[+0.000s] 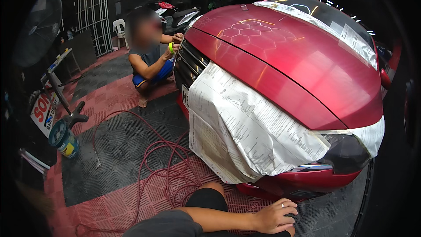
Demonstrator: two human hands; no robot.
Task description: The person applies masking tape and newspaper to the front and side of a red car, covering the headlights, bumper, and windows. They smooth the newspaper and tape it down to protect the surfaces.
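My left arm in a dark grey sleeve reaches across the lower edge. My left hand (272, 217), with a ring on one finger, rests low by my leg, its fingers loosely bent and apart. Nothing shows in it. My right hand is out of sight. Just beyond stands a red car's front bumper (307, 179). White printed masking paper (245, 127) drapes over the bumper and part of the grille (190, 63). A dark headlight (348, 152) shows beside the paper. The red hood (280, 57) carries a hexagon pattern.
A co-worker (147, 57) squats at the car's far front corner, both hands on it, a yellow-green band (171, 47) at one wrist. A dark red hose (151, 171) lies coiled across the floor tiles. Left are a bucket (64, 139), a stand (74, 114) and a fan (41, 28).
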